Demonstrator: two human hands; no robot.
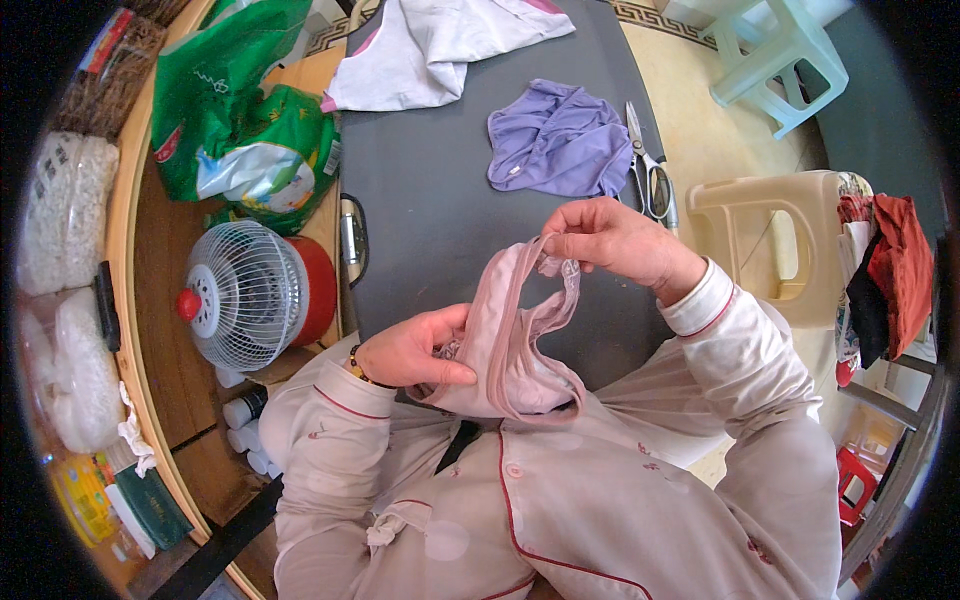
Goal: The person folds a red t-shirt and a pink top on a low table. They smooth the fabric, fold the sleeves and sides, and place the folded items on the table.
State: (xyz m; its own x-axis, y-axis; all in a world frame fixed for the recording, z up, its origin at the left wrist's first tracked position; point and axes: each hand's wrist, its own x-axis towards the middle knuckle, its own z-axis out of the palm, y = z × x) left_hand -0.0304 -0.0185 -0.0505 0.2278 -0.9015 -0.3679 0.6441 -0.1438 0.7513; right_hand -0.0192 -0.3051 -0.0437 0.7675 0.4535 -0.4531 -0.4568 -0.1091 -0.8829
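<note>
Between my two hands hangs a pink fabric undergarment [491,352] with lace trim, held above my lap. My left hand [409,349] grips its left side, thumb on top of the cloth and fingers partly hidden behind it. Up at its edge, my right hand [615,244] pinches the band between thumb and fingertips, so a loop stands away from the rest. Beyond my right hand a crumpled purple garment [559,139] lies on the dark grey tabletop [420,195]. A pair of scissors [645,169] rests beside it at the right edge, blades pointing away from me.
A white cloth with pink edging [427,56] covers the far end. To the left are a fan [251,296], green plastic bags [247,135] and a wooden shelf with packages. At right stand a beige stool [757,202], a light-blue stool [787,60] and hanging clothes [896,277].
</note>
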